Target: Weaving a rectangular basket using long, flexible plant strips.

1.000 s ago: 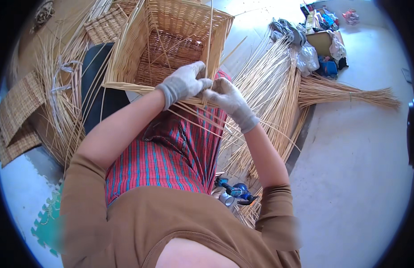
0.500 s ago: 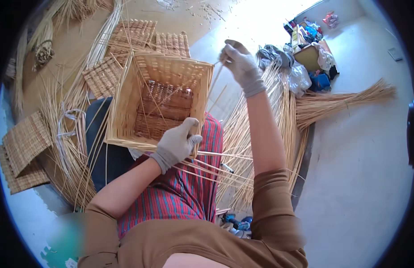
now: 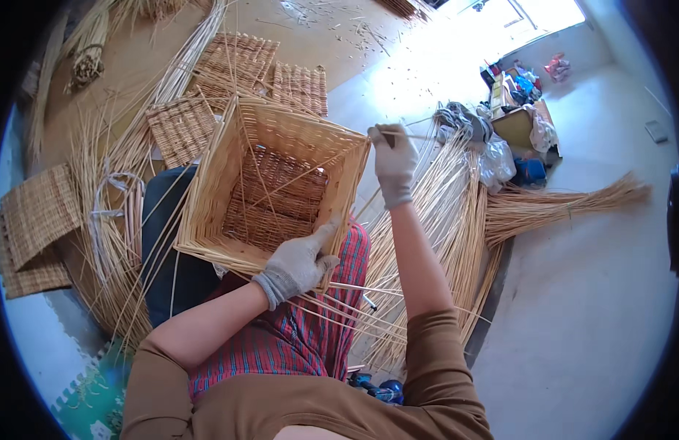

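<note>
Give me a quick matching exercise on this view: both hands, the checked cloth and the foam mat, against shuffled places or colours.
1. left hand
2. right hand
3. checked cloth
4. foam mat

A. green, at the lower left
B. beside the far right corner of the basket
C. mainly red, with blue lines
D. on the basket's near side

Pairs: 1-D, 2-B, 3-C, 4-A

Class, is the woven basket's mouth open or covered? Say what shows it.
Open: no lid covers the basket, and its brown woven bottom shows inside.
</note>
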Demonstrator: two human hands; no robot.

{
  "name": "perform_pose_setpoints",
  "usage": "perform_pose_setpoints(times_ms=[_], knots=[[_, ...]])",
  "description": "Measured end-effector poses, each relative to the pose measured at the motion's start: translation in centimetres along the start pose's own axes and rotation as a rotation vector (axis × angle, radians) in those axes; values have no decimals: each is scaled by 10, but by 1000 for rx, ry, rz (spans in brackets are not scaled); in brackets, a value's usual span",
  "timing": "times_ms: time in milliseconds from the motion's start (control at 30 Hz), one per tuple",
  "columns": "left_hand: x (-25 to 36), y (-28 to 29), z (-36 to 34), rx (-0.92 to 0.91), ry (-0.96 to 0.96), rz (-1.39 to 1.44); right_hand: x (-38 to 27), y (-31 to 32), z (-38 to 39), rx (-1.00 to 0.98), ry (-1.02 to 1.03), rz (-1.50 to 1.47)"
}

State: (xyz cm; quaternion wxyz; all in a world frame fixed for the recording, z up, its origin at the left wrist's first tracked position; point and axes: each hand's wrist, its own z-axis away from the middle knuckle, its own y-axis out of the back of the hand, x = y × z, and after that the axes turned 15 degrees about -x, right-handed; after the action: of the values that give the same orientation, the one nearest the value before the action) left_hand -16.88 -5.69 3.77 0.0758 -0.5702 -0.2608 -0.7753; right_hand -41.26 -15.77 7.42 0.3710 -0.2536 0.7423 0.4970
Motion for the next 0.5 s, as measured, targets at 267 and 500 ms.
perform_pose_setpoints(times_ms=[267,500], knots=[[1,0,4,-13,-14,13,-18,-9,50,157,333,806],[0,-3,-1,0,-49,-28,-12,-11,57,53,269,1158]])
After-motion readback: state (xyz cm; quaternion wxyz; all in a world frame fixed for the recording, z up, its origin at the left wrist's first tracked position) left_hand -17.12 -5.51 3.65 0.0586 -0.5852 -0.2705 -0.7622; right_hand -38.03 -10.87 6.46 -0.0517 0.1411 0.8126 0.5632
